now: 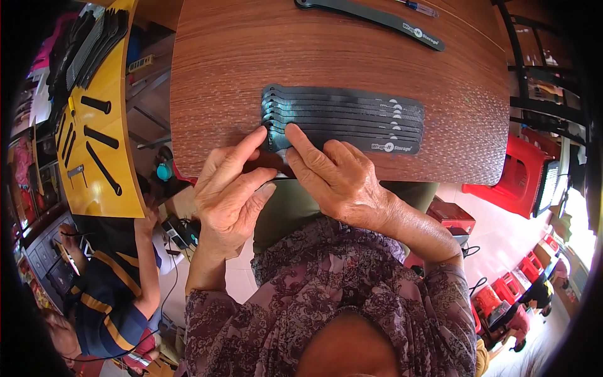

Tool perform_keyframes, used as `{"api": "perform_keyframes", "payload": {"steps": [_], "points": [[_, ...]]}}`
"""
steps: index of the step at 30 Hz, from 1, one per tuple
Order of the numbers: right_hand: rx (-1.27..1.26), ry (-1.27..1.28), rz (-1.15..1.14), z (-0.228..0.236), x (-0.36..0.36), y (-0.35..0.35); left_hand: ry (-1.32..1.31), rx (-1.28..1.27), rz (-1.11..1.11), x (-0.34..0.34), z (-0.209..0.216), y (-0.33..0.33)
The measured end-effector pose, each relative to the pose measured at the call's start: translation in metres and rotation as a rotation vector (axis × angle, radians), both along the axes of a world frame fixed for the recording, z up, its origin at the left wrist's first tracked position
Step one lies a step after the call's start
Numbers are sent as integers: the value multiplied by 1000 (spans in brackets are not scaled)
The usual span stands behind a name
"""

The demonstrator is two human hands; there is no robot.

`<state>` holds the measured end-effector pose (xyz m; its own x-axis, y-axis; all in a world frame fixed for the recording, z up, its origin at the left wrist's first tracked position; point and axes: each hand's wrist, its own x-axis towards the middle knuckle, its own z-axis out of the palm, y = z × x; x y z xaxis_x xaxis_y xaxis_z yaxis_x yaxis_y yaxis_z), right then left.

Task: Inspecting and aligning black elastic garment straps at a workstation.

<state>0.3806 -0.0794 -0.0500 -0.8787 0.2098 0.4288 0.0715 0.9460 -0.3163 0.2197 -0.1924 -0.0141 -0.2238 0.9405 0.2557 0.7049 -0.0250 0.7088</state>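
Note:
Several flat black straps [342,116] lie overlapped in a neat row on the brown wooden table [220,75], their rounded ends lined up at the left. My left hand [226,191] is at that end, its index fingertip touching or very near the lowest rounded ends. Its thumb and other fingers are apart with nothing between them. The index finger of my right hand [342,182] rests on the straps just right of there. Its middle finger stretches along the near edge, and the other fingers are bent.
A single black strap [377,22] and a slim tool with a clear handle [422,9] lie at the table's far edge. To the left, a yellow table [116,179] bears more straps, with a co-worker [116,295] beside it. A red stool [512,179] stands at right.

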Motion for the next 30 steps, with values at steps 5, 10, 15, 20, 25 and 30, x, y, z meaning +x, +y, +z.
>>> {"api": "perform_keyframes", "payload": {"steps": [5, 10, 15, 20, 25, 30], "points": [[-8, 15, 1, -1, 2, 2, -17, -23, -39, -1, -3, 2], [-4, 6, 8, -3, 2, 3, -26, -46, -36, -1, -3, 4], [-23, 22, 11, -4, 1, 2, -27, -79, -31, -2, 0, 5], [-45, 24, 6, -6, 3, 2, -16, -78, -49, -2, -3, 6], [-87, 37, -3, -4, 2, 2, -14, -81, -36, -1, -4, 5], [-99, 28, -27, -2, -3, 3, -9, -81, -31, -2, -3, 5]]}}
